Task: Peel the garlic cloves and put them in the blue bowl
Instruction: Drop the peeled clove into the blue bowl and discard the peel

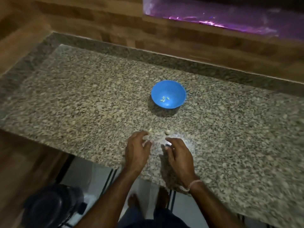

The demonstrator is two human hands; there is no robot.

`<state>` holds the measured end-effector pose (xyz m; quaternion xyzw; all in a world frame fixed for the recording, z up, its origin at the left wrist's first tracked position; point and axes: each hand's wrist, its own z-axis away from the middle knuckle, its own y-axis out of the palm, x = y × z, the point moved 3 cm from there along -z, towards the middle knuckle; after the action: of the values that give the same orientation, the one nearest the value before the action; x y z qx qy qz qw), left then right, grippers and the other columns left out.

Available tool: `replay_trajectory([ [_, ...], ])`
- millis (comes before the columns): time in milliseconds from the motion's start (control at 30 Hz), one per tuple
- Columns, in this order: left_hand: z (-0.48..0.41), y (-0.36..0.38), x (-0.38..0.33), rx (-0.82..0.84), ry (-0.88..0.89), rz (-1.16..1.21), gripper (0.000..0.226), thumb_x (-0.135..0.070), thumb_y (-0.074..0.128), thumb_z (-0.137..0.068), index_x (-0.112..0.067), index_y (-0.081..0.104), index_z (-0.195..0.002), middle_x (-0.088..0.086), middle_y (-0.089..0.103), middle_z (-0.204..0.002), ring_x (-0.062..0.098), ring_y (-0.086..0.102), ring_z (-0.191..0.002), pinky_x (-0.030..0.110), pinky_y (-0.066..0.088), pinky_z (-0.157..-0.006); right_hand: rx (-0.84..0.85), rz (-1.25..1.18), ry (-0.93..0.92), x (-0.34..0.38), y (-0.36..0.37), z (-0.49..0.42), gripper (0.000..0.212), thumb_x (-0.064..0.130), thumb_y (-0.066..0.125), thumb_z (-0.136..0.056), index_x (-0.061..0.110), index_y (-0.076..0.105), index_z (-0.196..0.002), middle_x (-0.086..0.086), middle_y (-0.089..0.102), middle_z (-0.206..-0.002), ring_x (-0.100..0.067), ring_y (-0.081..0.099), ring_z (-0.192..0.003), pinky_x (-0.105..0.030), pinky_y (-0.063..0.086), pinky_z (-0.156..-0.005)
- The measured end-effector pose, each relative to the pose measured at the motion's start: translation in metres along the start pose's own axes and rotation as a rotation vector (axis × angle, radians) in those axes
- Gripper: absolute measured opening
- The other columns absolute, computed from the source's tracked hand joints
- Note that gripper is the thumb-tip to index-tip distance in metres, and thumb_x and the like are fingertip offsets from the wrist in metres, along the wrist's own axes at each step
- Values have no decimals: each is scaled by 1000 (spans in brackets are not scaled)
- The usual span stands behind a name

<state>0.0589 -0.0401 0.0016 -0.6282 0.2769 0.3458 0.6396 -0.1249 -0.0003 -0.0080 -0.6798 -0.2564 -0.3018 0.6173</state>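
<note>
The blue bowl (168, 94) stands on the granite counter (82, 99), with several small peeled garlic cloves (164, 98) at its bottom. Both hands hover near the counter's front edge, well short of the bowl. My left hand (137, 151) has its fingers curled, pinching a pale scrap that looks like garlic skin (146, 138). My right hand (178, 156) pinches a small whitish garlic clove (168, 143) between thumb and fingers. One loose unpeeled clove (167, 132) and a pale bit of skin (150, 129) lie on the counter just beyond the fingertips. The picture is blurred.
A wooden wall (164, 35) borders the counter at the back and left, with a purple-lit opening (222, 15) at the top right. Below the counter's front edge are a pale floor, my bare feet and a dark round object (51, 206) at the lower left.
</note>
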Motion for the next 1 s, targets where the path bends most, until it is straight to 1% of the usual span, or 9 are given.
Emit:
replay_trajectory([
  [167, -52, 24, 7, 28, -16, -190, 36, -14, 79, -86, -10, 70, -120, 9, 65, -114, 28, 64, -107, 37, 51, -92, 1, 132, 72, -33, -7, -36, 41, 14, 70, -96, 17, 65, -137, -6, 63, -133, -29, 60, -123, -37, 50, -97],
  [267, -66, 33, 9, 27, 60, -257, 25, -5, 76, -81, -14, 72, -105, 5, 64, -103, 30, 63, -100, 39, 51, -84, 46, 205, 107, -39, -12, -57, 51, 8, 73, -88, 14, 63, -137, -11, 59, -135, -36, 53, -120, -45, 54, -91],
  [333, -70, 35, 9, 30, 128, -259, 26, 3, 69, -79, -15, 71, -96, 5, 63, -96, 32, 62, -95, 41, 51, -79, 89, 289, 122, -40, -12, -66, 43, 7, 73, -85, 17, 64, -126, -8, 58, -129, -35, 51, -113, -45, 53, -82],
  [400, -72, 35, 10, 28, 157, -259, 28, 6, 69, -78, -18, 69, -91, 2, 61, -93, 29, 60, -93, 40, 50, -75, 96, 344, 108, -42, -11, -69, 34, 9, 75, -82, 21, 61, -110, -3, 54, -122, -31, 48, -106, -43, 49, -75],
  [500, -70, 33, 8, -7, 136, -270, 31, 4, 70, -80, -25, 64, -88, -7, 60, -92, 18, 54, -93, 33, 42, -72, 55, 314, 108, -45, -8, -68, 37, 12, 79, -83, 23, 61, -114, 1, 52, -122, -26, 45, -103, -40, 46, -78],
  [667, -88, 25, -6, -52, 58, -6, 30, 1, 57, -95, -28, 56, -90, -8, 59, -86, 17, 55, -80, 38, 47, -69, 23, 268, 136, -43, -10, -72, 36, 19, 79, -87, 26, 60, -116, 3, 50, -123, -24, 45, -105, -39, 47, -80],
  [833, -139, 21, -73, -68, 211, 56, 14, -9, 59, -101, -20, 65, -96, -8, 65, -93, 13, 58, -86, 17, 37, -66, -9, 254, 168, -38, -12, -77, 35, 18, 77, -89, 27, 61, -119, 4, 50, -120, -22, 44, -104, -39, 45, -80],
  [900, -162, 25, -90, -70, 265, -31, 9, -16, 65, -99, -22, 72, -95, -9, 70, -94, 13, 59, -88, 24, 37, -67, -12, 258, 179, -39, -12, -79, 34, 19, 77, -90, 27, 62, -120, 3, 51, -120, -23, 45, -104, -39, 46, -79],
  [1000, -188, 34, -95, -28, 242, -154, 11, -19, 71, -97, -21, 80, -103, -1, 77, -102, 24, 67, -96, 36, 50, -74, -18, 214, 203, -42, -10, -81, 32, 16, 74, -91, 26, 64, -119, 5, 51, -118, -24, 47, -106, -40, 48, -80],
])
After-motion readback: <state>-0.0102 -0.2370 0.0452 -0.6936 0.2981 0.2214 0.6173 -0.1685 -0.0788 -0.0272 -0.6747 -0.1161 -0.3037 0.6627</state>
